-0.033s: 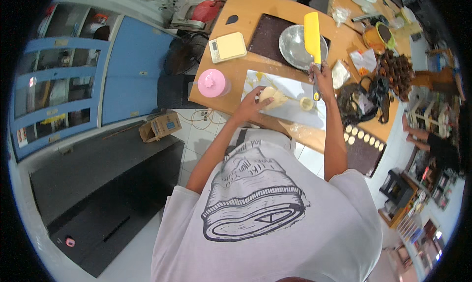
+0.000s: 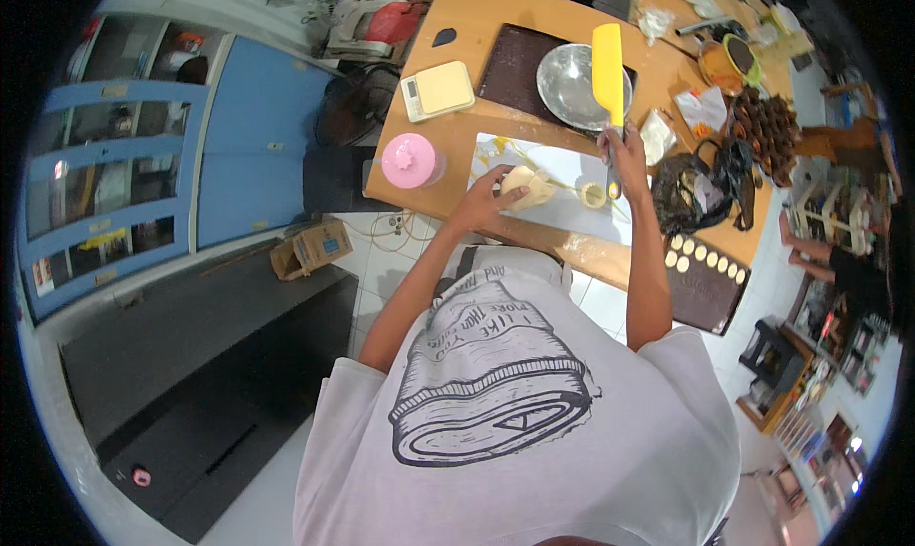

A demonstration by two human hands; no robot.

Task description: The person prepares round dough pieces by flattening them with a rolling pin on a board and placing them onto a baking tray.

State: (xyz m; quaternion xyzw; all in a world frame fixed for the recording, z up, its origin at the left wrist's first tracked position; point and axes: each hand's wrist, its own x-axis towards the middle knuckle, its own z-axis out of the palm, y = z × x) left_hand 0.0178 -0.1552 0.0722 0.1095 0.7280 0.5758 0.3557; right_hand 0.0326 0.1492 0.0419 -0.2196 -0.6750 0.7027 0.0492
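Note:
My left hand (image 2: 486,198), fingers curved round it, grips a pale lump of dough (image 2: 524,184) at the mat's left part. Raised in my right hand (image 2: 624,155) is a spatula (image 2: 607,74) with a long yellow blade, held by its grey and yellow handle, blade pointing away from me. Its tip overlaps the view of a metal bowl (image 2: 572,91), which has a whitish residue inside. A small round pale piece (image 2: 593,195), cutter or dough I cannot tell, sits on the white patterned mat (image 2: 610,224) between my hands.
A pink-lidded container (image 2: 410,161) and a kitchen scale (image 2: 438,91) stand on the left. The bowl sits over a dark tray (image 2: 508,65). At the right lie a black plastic bag (image 2: 679,189), egg trays (image 2: 762,136) and a dark tray with several dough rounds (image 2: 701,298). Someone stands far right.
The view has shifted very slightly. Both hands keep their holds on the dough and the spatula, with no other clear movement.

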